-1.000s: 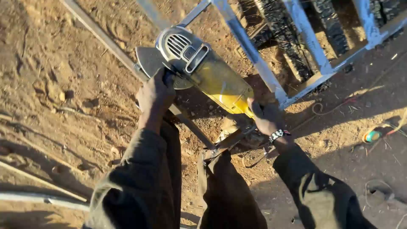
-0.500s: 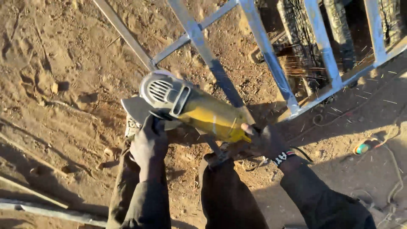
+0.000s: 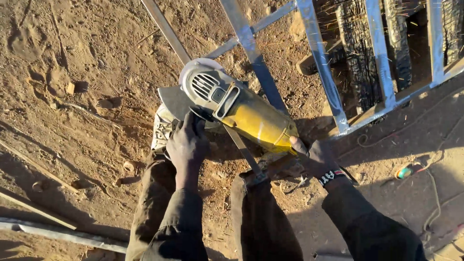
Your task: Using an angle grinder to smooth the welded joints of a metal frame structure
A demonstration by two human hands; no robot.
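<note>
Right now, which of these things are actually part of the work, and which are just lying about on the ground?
In use:
- yellow and grey angle grinder, held by the left hand and the right hand
- grey metal bar frame under the grinder

Lying about:
- charred black wood pieces behind the frame
- long metal pipe on the dirt
- small green and orange object

Bare, sandy ground [image 3: 72, 63], reddish in low sunlight and marked with footprints, carries a welded frame of grey metal bars [image 3: 319, 67] lying flat at upper right. Charred black pieces [image 3: 355, 43] rest beneath the bars. A long metal strip [image 3: 63, 234] lies at lower left, small stones [image 3: 70, 88] scatter nearby, and a thin cable [image 3: 435, 193] trails across the shaded dirt at right.
</note>
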